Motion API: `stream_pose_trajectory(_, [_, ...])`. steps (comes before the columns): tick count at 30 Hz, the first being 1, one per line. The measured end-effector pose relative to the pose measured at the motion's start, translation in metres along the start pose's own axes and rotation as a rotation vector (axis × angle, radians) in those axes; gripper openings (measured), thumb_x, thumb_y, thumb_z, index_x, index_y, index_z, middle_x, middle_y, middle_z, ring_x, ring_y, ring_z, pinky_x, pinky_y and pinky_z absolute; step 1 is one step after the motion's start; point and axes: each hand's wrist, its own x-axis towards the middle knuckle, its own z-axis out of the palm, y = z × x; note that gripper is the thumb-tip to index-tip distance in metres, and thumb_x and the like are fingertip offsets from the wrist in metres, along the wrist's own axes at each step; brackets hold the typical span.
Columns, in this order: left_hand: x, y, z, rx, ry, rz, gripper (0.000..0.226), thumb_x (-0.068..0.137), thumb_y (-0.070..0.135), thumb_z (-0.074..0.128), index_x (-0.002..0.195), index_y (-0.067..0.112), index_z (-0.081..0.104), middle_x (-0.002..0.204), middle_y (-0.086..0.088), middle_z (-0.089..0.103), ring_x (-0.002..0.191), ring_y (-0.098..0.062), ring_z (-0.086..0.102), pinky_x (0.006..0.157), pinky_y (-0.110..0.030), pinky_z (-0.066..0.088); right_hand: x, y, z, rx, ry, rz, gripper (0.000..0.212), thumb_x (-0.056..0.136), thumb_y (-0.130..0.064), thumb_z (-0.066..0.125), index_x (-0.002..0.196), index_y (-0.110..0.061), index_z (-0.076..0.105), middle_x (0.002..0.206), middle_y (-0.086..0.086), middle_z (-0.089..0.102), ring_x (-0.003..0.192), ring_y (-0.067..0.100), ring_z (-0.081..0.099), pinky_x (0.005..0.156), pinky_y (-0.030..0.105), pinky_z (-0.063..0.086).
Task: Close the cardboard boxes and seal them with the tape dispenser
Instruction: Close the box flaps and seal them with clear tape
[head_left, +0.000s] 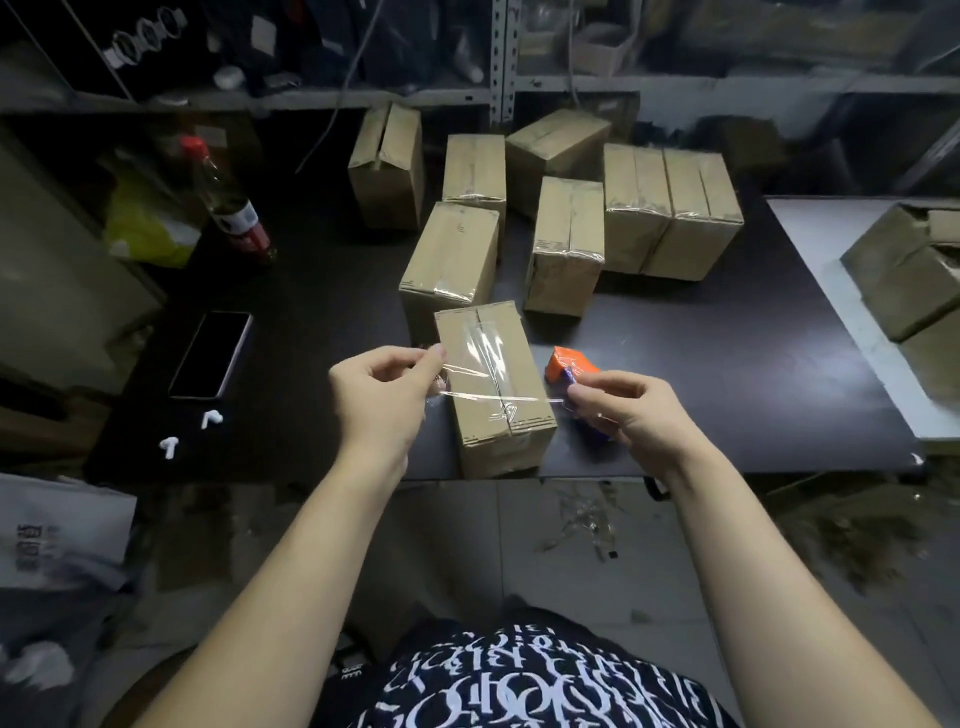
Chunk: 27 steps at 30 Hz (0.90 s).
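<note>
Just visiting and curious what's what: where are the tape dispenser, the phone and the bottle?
tape dispenser (569, 364): head view, its orange top.
phone (210, 355): head view, middle of the dark screen.
bottle (224, 198): head view, its clear body.

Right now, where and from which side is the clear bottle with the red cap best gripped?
Probably round the straight body of the clear red-capped bottle, above its red label, coming from the right: it stands upright with bare dark table there, while the yellow bag crowds its left.
</note>
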Motion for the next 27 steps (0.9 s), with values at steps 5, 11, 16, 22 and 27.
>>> stream_pose_trajectory(5, [-0.012,-0.032,-0.005,-0.014,0.042,-0.118,0.008,0.085,0.017,0.085,0.079,0.014,0.08,0.066,0.0,0.075,0.06,-0.005,0.067,0.053,-0.02,0.051,0.001,0.007,-0.003,0.076,0.079,0.07,0.025,0.078,-0.009,0.087,0.1,-0.003,0.079,0.084,0.01,0.077,0.078,0.019,0.072,0.074,0.023,0.055])
stream_pose_trajectory(11, [-0.018,-0.059,-0.006,-0.057,0.114,-0.201,0.009,0.081,0.01,0.087,0.078,0.005,0.08,0.068,-0.006,0.075,0.059,0.002,0.065,0.058,-0.007,0.048,0.006,0.011,-0.004,-0.141,0.1,0.054,0.026,0.075,-0.017,0.093,0.097,-0.007,0.082,0.1,0.015,0.079,0.089,0.023,0.073,0.077,0.026,0.058])
stream_pose_trajectory(16, [-0.02,-0.07,-0.004,-0.049,0.126,-0.239,0.011,0.08,0.014,0.089,0.076,0.008,0.08,0.068,-0.005,0.074,0.06,-0.004,0.062,0.059,-0.013,0.05,0.011,0.012,-0.006,-0.195,0.115,0.061,0.028,0.073,-0.014,0.094,0.096,-0.006,0.082,0.106,0.02,0.077,0.092,0.026,0.075,0.093,0.038,0.061])
stream_pose_trajectory(22, [-0.025,-0.081,-0.003,-0.005,0.124,-0.22,0.01,0.082,0.015,0.088,0.078,0.009,0.081,0.081,-0.018,0.075,0.065,-0.01,0.062,0.061,-0.015,0.052,0.016,0.016,-0.009,-0.235,0.11,0.075,0.028,0.072,-0.015,0.095,0.095,-0.007,0.081,0.103,0.017,0.077,0.099,0.034,0.076,0.098,0.046,0.06])
stream_pose_trajectory(27, [-0.028,-0.085,-0.001,-0.009,0.139,-0.225,0.01,0.082,0.014,0.088,0.077,0.01,0.081,0.078,-0.016,0.076,0.065,-0.009,0.061,0.059,-0.012,0.05,0.022,0.021,-0.015,-0.259,0.098,0.091,0.032,0.07,-0.021,0.097,0.096,-0.011,0.082,0.109,0.014,0.076,0.1,0.029,0.075,0.095,0.044,0.062])
